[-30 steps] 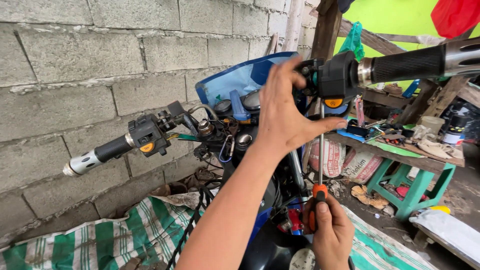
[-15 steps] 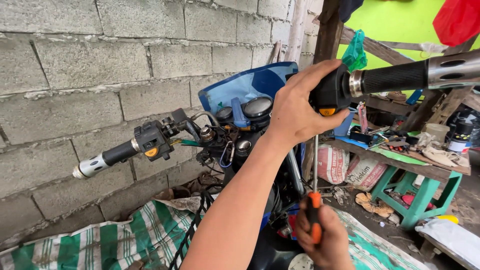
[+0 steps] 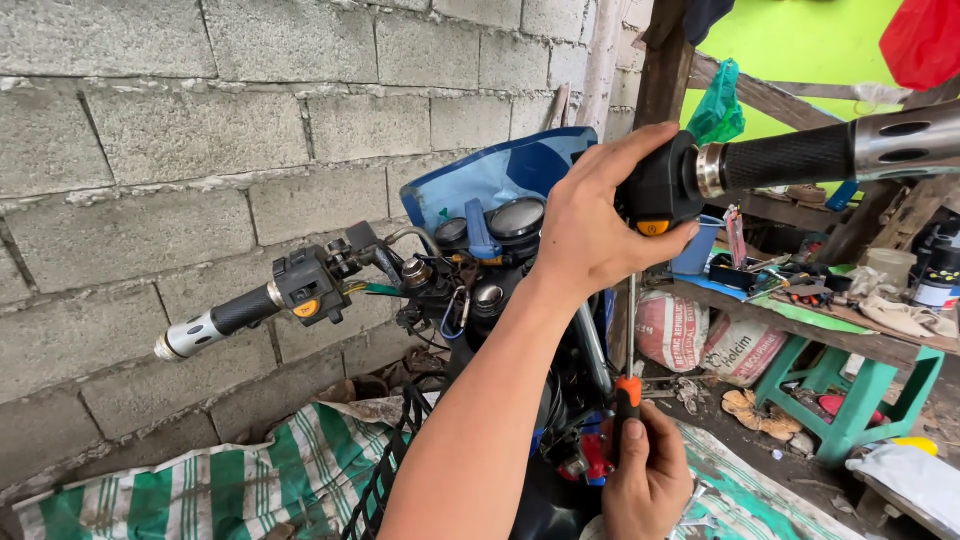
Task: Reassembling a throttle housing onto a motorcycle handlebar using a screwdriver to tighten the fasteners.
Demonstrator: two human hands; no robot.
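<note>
Grey block wall (image 3: 150,150) behind a stripped motorcycle, left hand (image 3: 590,225) gripping the black switch housing (image 3: 660,185) on the right handlebar, right hand (image 3: 650,480) below clenched around an orange-handled screwdriver (image 3: 627,400) pointing upward, cluttered tabletop (image 3: 850,335) at right.

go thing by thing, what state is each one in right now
left hand: clamped on the black switch housing of the right handlebar
right hand: shut on the screwdriver, shaft pointing up
left handlebar grip: untouched
headlight area: cover off, wires bare
striped tarp: spread under the motorbike
</note>
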